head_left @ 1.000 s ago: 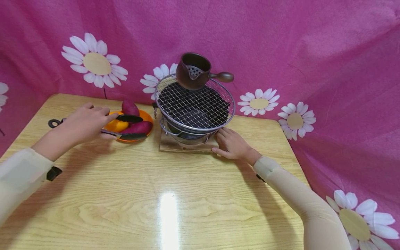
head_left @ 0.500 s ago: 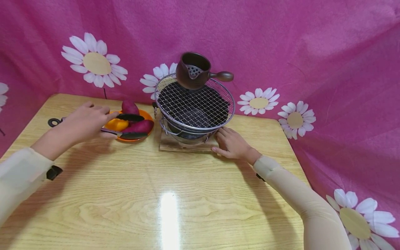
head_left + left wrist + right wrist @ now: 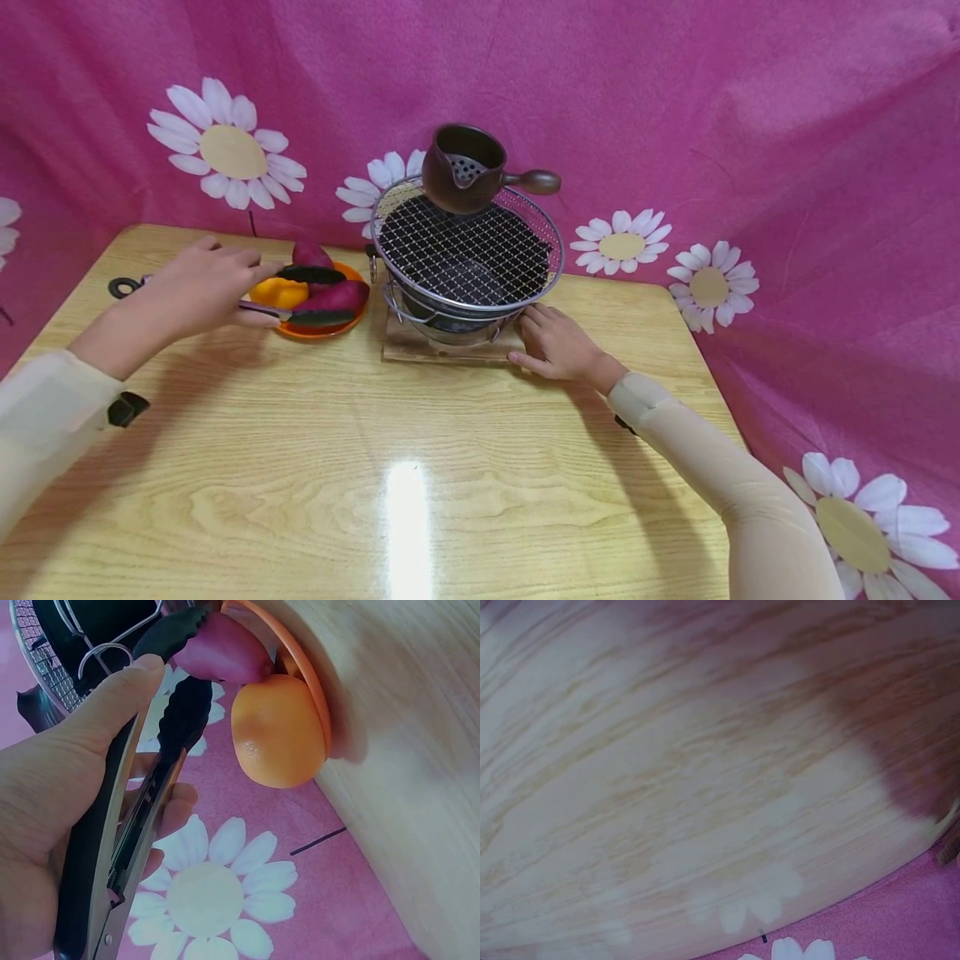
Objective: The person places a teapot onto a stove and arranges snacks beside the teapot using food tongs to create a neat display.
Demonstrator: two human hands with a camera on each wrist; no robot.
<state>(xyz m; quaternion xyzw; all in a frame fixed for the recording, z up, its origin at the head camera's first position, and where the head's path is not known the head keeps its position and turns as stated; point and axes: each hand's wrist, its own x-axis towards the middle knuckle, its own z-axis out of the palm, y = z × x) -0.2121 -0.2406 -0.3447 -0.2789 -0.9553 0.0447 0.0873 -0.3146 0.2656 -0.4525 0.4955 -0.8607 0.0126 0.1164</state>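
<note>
My left hand (image 3: 198, 287) holds a pair of tongs (image 3: 120, 825) with black scalloped tips. In the head view the tips lie on either side of a purple sweet potato (image 3: 339, 297) in an orange dish (image 3: 352, 272). A second sweet potato (image 3: 309, 253) is behind it, and a round orange-yellow fruit (image 3: 279, 293) sits beside it. My right hand (image 3: 558, 346) grips the right end of the wooden base (image 3: 450, 352) under a small tabletop grill (image 3: 442, 321); some fingertips are hidden beneath the rim. The right wrist view shows mostly blurred wood grain.
A round wire mesh (image 3: 465, 250) tops the grill. At its back edge stands a dark brown side-handled pot (image 3: 465, 171). A pink cloth (image 3: 600, 100) with white daisies surrounds the wooden table (image 3: 337, 467).
My left hand and the tongs have shifted slightly up and left. The front sweet potato is slightly higher and tilted. My right hand stays in place.
</note>
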